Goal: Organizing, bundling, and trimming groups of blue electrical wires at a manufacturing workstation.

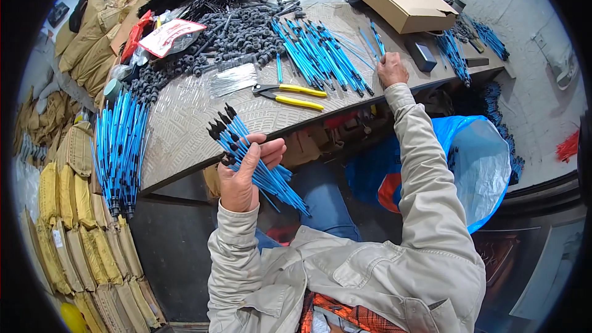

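My left hand (239,190) is closed around a bundle of thin blue tubes (274,184) with black fittings at their upper ends; it is held in front of the table's near edge, above my lap. Farther right, my right hand (393,69) is at the table edge with its fingers closed on one or more blue tubes (377,38) that stick out beyond them; the exact number is hidden. To the left of that hand lies a spread of similar blue tubes (320,55) with black parts. Yellow-handled pliers (291,95) rest on the table between my hands.
Grey plastic fittings (231,34) are heaped on the table (185,126), behind a clear bag of thin pieces (233,80). A cardboard box (404,3) and a dark block (420,53) stand right. Blue tubes (118,148) hang at the left edge; a blue sack (478,166) gapes below right.
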### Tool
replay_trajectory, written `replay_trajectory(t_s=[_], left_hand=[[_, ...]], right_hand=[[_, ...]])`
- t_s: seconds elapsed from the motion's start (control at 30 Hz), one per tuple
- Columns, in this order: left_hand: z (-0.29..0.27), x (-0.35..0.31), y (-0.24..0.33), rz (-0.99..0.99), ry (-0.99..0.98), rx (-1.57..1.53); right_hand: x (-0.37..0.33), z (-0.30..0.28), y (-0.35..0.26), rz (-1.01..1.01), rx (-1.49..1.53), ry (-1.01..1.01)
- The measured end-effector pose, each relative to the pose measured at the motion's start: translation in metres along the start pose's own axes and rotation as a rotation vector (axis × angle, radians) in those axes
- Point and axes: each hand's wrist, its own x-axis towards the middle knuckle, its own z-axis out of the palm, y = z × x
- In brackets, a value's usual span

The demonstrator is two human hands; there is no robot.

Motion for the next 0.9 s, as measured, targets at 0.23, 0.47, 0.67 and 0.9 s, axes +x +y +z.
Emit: replay_trajectory(t_s=[0.23,0.47,0.67,0.9], left_hand=[[0.004,0.000,-0.002,0.004,0.017,-0.014],[-0.011,0.030,-0.010,0.062,0.180,-0.068],[-0.009,0.044,-0.011,0.190,0.292,-0.168],[-0.030,0.036,-0.007,0.327,0.336,-0.023]], right_hand=[[0.000,-0.008,0.010,-0.076,-0.075,0.156],[-0.117,-0.106,-0.102,-0.601,0.468,0.285],[-0.208,-0.129,-0.151,-0.796,0.564,0.071],[-0.213,-0.139,-0.155,-0.869,0.710,-0.122]])
